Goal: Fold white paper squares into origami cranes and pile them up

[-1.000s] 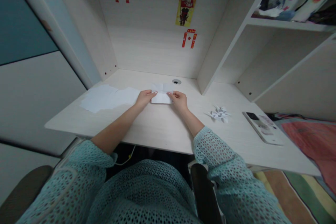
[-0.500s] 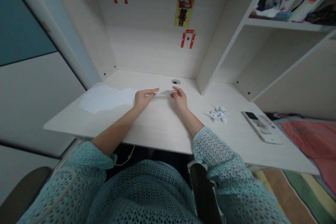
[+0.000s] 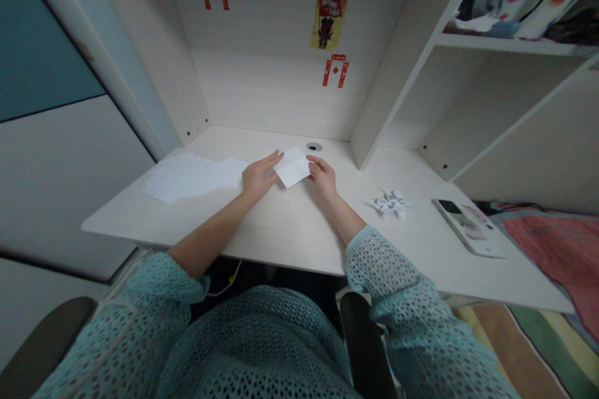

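Between my hands is a small white sheet of paper (image 3: 292, 167), raised a little off the desk with its face toward me. My left hand (image 3: 260, 176) pinches its left corner, thumb below and fingers above. On the opposite corner, my right hand (image 3: 322, 174) is closed, fingertips at the paper's edge. To the left of my left hand lie loose white sheets (image 3: 187, 177), overlapping in a spread. A cluster of small folded white paper pieces (image 3: 390, 203) rests to the right of my right hand.
The pale desk (image 3: 285, 230) has a round cable hole (image 3: 314, 146) near its back panel. A phone-like white device (image 3: 468, 227) lies at the right. An upright divider (image 3: 397, 68) and a shelf with bags (image 3: 528, 3) stand right. A chair armrest (image 3: 367, 349) is below.
The paper was nearly edge-on between my hands and is now tilted so its flat face shows. My fingers have shifted slightly on its corners.
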Tool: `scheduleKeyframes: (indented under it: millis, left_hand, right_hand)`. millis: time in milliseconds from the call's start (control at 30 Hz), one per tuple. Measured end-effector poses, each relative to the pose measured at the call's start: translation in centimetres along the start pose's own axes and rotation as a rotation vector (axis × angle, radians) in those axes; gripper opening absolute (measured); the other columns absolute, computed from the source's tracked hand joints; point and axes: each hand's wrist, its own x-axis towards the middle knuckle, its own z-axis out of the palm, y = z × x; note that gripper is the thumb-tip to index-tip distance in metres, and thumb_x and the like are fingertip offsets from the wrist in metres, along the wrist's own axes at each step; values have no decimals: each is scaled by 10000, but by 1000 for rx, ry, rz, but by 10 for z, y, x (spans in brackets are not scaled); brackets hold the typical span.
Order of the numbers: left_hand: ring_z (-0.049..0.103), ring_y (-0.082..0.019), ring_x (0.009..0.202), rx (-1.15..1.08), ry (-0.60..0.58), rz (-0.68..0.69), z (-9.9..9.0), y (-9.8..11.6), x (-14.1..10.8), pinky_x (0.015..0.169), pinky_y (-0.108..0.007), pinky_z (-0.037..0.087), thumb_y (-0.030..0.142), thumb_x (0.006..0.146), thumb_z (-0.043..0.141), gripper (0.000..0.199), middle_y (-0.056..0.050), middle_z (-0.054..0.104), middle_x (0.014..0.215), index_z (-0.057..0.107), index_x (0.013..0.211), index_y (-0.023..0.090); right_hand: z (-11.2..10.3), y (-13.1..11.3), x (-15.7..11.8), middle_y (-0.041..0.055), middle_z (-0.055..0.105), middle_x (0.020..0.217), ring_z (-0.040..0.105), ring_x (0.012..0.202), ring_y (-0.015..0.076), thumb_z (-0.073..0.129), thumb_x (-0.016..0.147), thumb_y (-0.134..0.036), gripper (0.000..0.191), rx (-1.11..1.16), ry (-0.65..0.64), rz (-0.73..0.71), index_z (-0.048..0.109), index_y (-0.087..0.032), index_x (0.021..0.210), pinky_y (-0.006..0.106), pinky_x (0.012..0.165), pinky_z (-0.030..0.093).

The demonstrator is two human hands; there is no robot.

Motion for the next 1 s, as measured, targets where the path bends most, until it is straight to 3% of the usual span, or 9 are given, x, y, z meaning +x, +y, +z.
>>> scheduleKeyframes:
  millis: [100,200,267,333,500,667,867,1000]
  left_hand:
    - [439,-215,1249,-48,54,-19,-1,-13,8,1053,-359,326,165,733,594,466,1,537,1299,594,1179,298]
    - [566,-206,1087,-244,89,-174,-2,-27,17,938,-351,427,283,784,574,497,-99,585,1222,506,1270,206]
    - [632,-215,907,-344,48,-345,-2,-33,22,792,-358,494,408,768,597,598,-133,624,1132,464,1303,177]
    - [635,-211,850,-383,-37,-409,-3,-35,23,722,-327,502,458,704,660,625,-130,643,1080,529,1240,165]
    - [621,-194,839,-421,-208,-429,-1,-33,18,716,-282,486,433,621,742,471,-108,669,978,668,983,141]
    - [616,-185,873,-504,-106,-435,-1,-31,18,793,-302,482,403,619,752,406,-93,667,961,662,916,141]
    - [609,-157,875,-580,-63,-520,0,-31,19,790,-253,478,338,634,751,351,-69,661,926,636,901,141]
    - [614,-153,862,-589,-60,-507,1,-32,17,780,-253,483,307,652,744,393,-75,657,932,614,983,140]
  right_hand:
    - [-2,2,1,22,640,798,551,657,131,544,652,-349,346,-45,-1,-46,609,-188,952,246,566,442]
    - [-3,3,2,17,617,781,530,635,127,535,654,-352,316,-48,-16,-71,606,-188,915,240,540,414]
    - [-3,4,3,8,592,746,509,607,123,528,657,-351,278,-63,-25,-74,598,-188,872,238,522,394]
    - [-2,5,4,-6,562,698,481,573,114,523,662,-347,254,-83,-34,-76,587,-189,850,232,506,373]
    - [0,8,5,17,586,810,496,599,96,595,653,-359,320,-53,20,-124,596,-184,921,222,527,399]
    - [3,2,2,78,617,1035,588,804,151,622,673,-490,424,11,-45,-88,618,-189,971,278,674,492]
    - [6,-7,-6,61,657,1000,596,813,165,674,633,-516,455,-71,-175,-75,660,-209,969,283,675,485]
    - [6,-6,-7,44,678,860,590,738,151,709,612,-481,448,-87,-227,-80,677,-210,967,282,663,467]
